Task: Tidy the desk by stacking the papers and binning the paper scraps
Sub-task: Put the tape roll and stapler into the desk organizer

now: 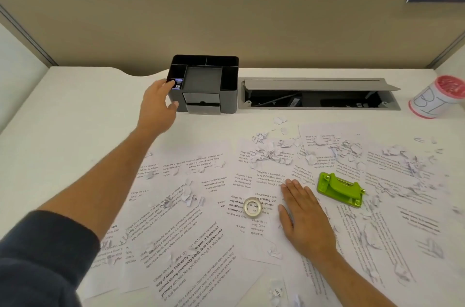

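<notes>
Printed paper sheets (191, 238) lie overlapping and askew across the near half of the white desk (83, 105). Torn paper scraps (273, 152) are heaped on the sheets at centre, and more scraps (402, 163) are strewn to the right. My left hand (157, 108) reaches to the left front corner of a black desk organiser (227, 90). Its fingertips touch a small dark box with a blue label (177, 84) at the organiser's left compartment, and the thumb is spread below against the front. My right hand (305, 213) rests flat, palm down, on the sheets.
A roll of clear tape (253, 206) and a green hole punch (339, 188) lie on the papers beside my right hand. An open cable tray (319, 95) is set into the desk behind them. A pink and white cup-like container (439, 96) stands far right. A beige partition (226, 22) backs the desk.
</notes>
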